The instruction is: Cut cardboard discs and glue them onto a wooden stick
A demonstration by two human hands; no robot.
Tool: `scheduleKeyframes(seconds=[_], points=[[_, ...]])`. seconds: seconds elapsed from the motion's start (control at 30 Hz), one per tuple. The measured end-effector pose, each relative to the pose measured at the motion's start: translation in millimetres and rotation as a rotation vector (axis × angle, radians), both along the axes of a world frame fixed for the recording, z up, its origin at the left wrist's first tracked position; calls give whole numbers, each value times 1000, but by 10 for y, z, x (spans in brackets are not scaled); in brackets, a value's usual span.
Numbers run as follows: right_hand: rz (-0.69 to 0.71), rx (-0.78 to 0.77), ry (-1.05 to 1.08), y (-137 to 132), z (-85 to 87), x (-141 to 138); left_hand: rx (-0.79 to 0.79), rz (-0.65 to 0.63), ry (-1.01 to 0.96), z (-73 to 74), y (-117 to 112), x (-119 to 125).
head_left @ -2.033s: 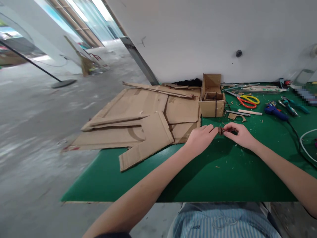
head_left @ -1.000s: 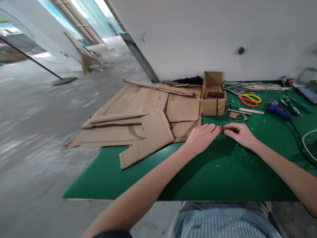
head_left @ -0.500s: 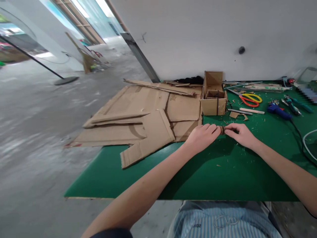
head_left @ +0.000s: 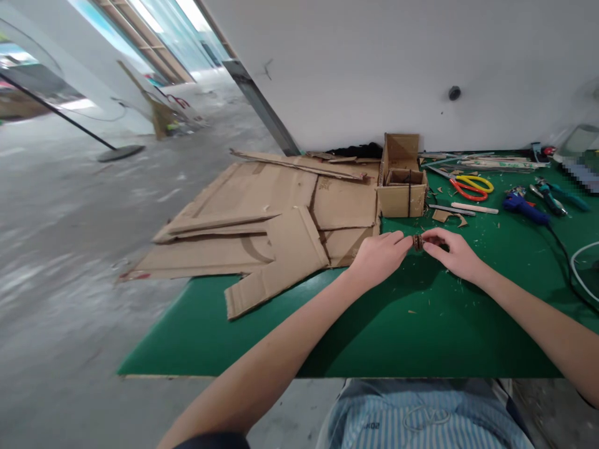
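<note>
Between my fingertips is a small round piece of stacked corrugated cardboard point(head_left: 417, 242), its ridged edge facing me. My left hand point(head_left: 381, 257) pinches it from the left. On the other side, the fingers and thumb of my right hand point(head_left: 452, 252) close on its right end. Both hands hover low over the green table point(head_left: 374, 337). Just behind them stands a small open cardboard box point(head_left: 397, 202) with a dark band round it. A cut cardboard scrap point(head_left: 449, 217) with curved notches lies beyond my right hand.
Large flat cardboard sheets point(head_left: 262, 187) cover the left back and overhang the table edge. Scissors point(head_left: 472, 186), a blue glue gun point(head_left: 526, 207) with its cord, and pliers point(head_left: 550, 196) lie at the right. A white wall point(head_left: 374, 68) rises behind.
The view has shifted slightly. My right hand's fingers have loosened and lifted a little, and more of the cardboard piece's ridged edge shows between my hands.
</note>
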State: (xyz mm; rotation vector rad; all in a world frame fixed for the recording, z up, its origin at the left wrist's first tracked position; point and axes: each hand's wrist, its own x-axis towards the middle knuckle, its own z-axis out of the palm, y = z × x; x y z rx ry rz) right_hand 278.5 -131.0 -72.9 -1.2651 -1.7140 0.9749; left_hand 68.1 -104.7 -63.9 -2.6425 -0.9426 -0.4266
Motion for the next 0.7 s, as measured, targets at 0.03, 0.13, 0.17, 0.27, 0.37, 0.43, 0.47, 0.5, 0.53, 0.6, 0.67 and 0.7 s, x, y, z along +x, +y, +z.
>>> scheduleKeyframes(seconds=[0.03, 0.13, 0.17, 0.27, 0.37, 0.43, 0.47, 0.5, 0.53, 0.6, 0.67, 0.7], points=[[-15, 19, 6, 0, -14, 2, -23, 7, -2, 5, 1, 4], [-20, 73, 13, -1, -47, 11, -61, 24, -9, 19, -6, 11], [-14, 88, 7, -3, -52, 13, -69, 29, -11, 22, -10, 13], [-8, 101, -27, -8, -47, 13, -81, 39, -7, 18, -15, 16], [-16, 84, -35, -10, -35, 2, -58, 28, -8, -3, -12, 20], [-14, 71, -29, -10, -29, -5, -16, 14, -17, -21, -9, 20], [-12, 63, -27, -10, -26, -8, 11, 7, -20, -28, -9, 18], [-7, 53, -24, -10, -24, -9, 38, -1, -18, -35, -11, 16], [-3, 44, -18, -10, -21, -10, 66, -10, -14, -39, -14, 12], [1, 31, -2, -11, -16, -10, 120, -28, -5, -41, -23, 4], [4, 26, 12, -11, -12, -10, 168, -43, 4, -36, -33, -5], [3, 28, 17, -11, -11, -10, 187, -47, 9, -30, -37, -9]])
